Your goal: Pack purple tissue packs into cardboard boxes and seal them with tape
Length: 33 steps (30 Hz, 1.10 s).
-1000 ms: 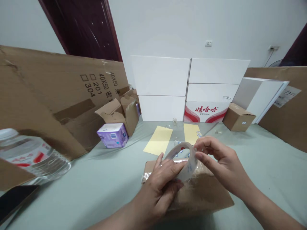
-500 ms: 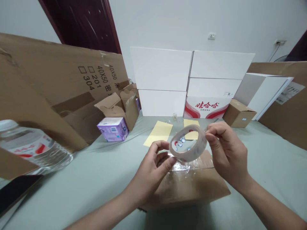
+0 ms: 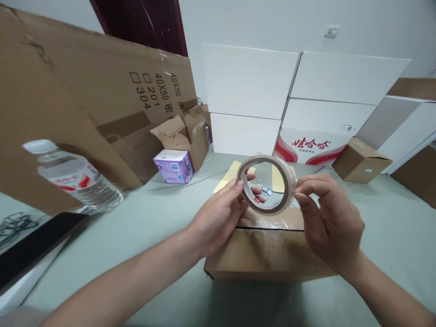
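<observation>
A roll of clear packing tape [image 3: 289, 186] stands upright as a ring, held up just above a taped cardboard box [image 3: 265, 254]. My left hand [image 3: 218, 213] grips its left side with the fingertips, and my right hand [image 3: 329, 213] pinches its right side. Through the ring I see small blue-and-white bits on the table. Clear tape runs across the box top, over its dark centre seam. Two pale yellow sheets [image 3: 228, 175] lie behind the roll, partly hidden by it.
A plastic water bottle [image 3: 73, 177] and a black phone [image 3: 34, 245] lie at the left, below a large cardboard sheet [image 3: 85, 100]. A purple tissue pack [image 3: 173, 166] and an open carton [image 3: 195, 141] sit behind. White boxes [image 3: 252, 81] are stacked at the back, beside a small carton [image 3: 361, 161].
The tape roll has turned to face me more squarely and sits higher above the box. My left hand has shifted to its left edge. The whole scene has moved upward in view.
</observation>
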Motion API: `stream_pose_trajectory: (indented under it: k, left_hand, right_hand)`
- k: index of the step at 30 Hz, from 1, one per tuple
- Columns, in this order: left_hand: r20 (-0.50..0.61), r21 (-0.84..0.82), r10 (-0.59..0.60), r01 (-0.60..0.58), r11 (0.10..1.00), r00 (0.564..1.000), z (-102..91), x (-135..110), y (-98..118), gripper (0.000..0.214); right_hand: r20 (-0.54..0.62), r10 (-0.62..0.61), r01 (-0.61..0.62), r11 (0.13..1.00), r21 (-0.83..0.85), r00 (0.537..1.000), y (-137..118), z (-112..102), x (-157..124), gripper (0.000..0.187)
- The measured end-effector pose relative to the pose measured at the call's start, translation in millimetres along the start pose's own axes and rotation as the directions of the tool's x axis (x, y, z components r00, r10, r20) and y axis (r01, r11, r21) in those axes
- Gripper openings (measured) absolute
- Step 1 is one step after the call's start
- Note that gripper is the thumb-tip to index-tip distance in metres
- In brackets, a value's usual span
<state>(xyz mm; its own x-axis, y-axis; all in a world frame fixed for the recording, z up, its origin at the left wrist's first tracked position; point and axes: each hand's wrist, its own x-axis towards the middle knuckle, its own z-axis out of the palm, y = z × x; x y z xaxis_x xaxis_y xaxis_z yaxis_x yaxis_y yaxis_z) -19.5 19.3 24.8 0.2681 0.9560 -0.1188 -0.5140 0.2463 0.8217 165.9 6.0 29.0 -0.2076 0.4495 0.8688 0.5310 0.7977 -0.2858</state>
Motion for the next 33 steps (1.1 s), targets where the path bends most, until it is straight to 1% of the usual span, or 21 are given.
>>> stream_pose_trajectory:
  k: [2, 4, 6, 8, 10, 13, 15, 17, 18, 19, 20, 21, 23, 25, 26, 28, 29, 30, 33]
  left_hand:
    - [0.011, -0.014, 0.023, -0.023, 1.0, 1.0, 0.7, -2, -2, 0.026]
    - [0.029, 0.021, 0.074, -0.074, 0.997, 0.997, -0.4, -5, -3, 0.031]
    - [0.048, 0.073, 0.165, -0.169, 0.983, 0.985, -3.0, -7, -4, 0.039]
    - [0.067, 0.167, 0.262, -0.27, 0.948, 0.963, -6.6, -8, -3, 0.043]
    - [0.061, 0.315, 0.327, -0.329, 0.89, 0.943, -11.3, -8, -2, 0.041]
    - [0.024, 0.53, 0.409, -0.358, 0.769, 0.912, -18.6, -8, 0, 0.039]
    - [0.028, 0.616, 0.415, -0.343, 0.71, 0.91, -22.0, -8, 1, 0.039]
    - [0.053, 0.699, 0.382, -0.307, 0.646, 0.923, -22.9, -8, 1, 0.039]
    - [0.07, 0.747, 0.375, -0.298, 0.595, 0.924, -22.4, -8, 2, 0.038]
    - [0.095, 0.796, 0.393, -0.307, 0.522, 0.915, -21.4, -7, 3, 0.036]
    - [0.138, 0.841, 0.433, -0.336, 0.423, 0.891, -20.1, -6, 3, 0.033]
    - [0.198, 0.872, 0.486, -0.379, 0.309, 0.851, -18.4, -5, 4, 0.029]
    - [0.346, 0.884, 0.557, -0.461, 0.075, 0.755, -15.0, -1, 5, 0.024]
    - [0.482, 0.852, 0.556, -0.51, -0.117, 0.677, -12.4, 4, 5, 0.024]
    - [0.53, 0.833, 0.539, -0.52, -0.187, 0.655, -11.7, 6, 4, 0.026]
    - [0.58, 0.81, 0.504, -0.517, -0.277, 0.639, -11.7, 8, 2, 0.03]
    - [0.589, 0.806, 0.495, -0.512, -0.299, 0.639, -12.4, 8, 2, 0.031]
    - [0.589, 0.807, 0.491, -0.505, -0.307, 0.643, -13.3, 8, 1, 0.032]
    - [0.579, 0.814, 0.484, -0.502, -0.293, 0.656, -16.4, 8, 0, 0.033]
  right_hand:
    - [0.066, -0.002, 0.0, 1.0, 0.028, 0.998, 1, 1, -2, 0.017]
    - [0.14, -0.007, -0.003, 0.997, 0.071, 0.99, 4, 0, -7, 0.017]
    - [0.223, -0.008, -0.018, 0.993, 0.116, 0.975, 8, -4, -14, 0.017]
    - [0.328, -0.014, -0.038, 0.988, 0.152, 0.945, 12, -10, -21, 0.016]
    - [0.428, -0.028, -0.054, 0.982, 0.178, 0.903, 18, -16, -26, 0.016]
    - [0.512, -0.051, -0.066, 0.976, 0.208, 0.858, 26, -21, -28, 0.016]
    - [0.547, -0.066, -0.06, 0.976, 0.208, 0.835, 30, -22, -29, 0.017]
    - [0.574, -0.068, -0.045, 0.982, 0.181, 0.816, 32, -22, -30, 0.016]
    - [0.58, -0.067, -0.036, 0.986, 0.164, 0.812, 33, -21, -31, 0.016]
    - [0.582, -0.064, -0.027, 0.989, 0.147, 0.811, 32, -21, -31, 0.016]
    - [0.581, -0.065, -0.015, 0.991, 0.133, 0.811, 32, -20, -32, 0.015]
    - [0.577, -0.069, 0.0, 0.993, 0.12, 0.814, 31, -20, -33, 0.015]
    - [0.574, -0.076, 0.026, 0.995, 0.095, 0.815, 29, -20, -35, 0.015]
    - [0.58, -0.088, 0.054, 0.996, 0.075, 0.81, 28, -20, -36, 0.016]
    - [0.582, -0.095, 0.069, 0.995, 0.066, 0.807, 27, -21, -36, 0.016]
    - [0.581, -0.109, 0.097, 0.994, 0.052, 0.807, 26, -21, -37, 0.017]
    - [0.581, -0.118, 0.11, 0.993, 0.05, 0.805, 25, -21, -38, 0.018]
    - [0.58, -0.13, 0.122, 0.991, 0.053, 0.805, 25, -22, -39, 0.018]
    - [0.587, -0.155, 0.145, 0.987, 0.064, 0.795, 25, -23, -40, 0.02]
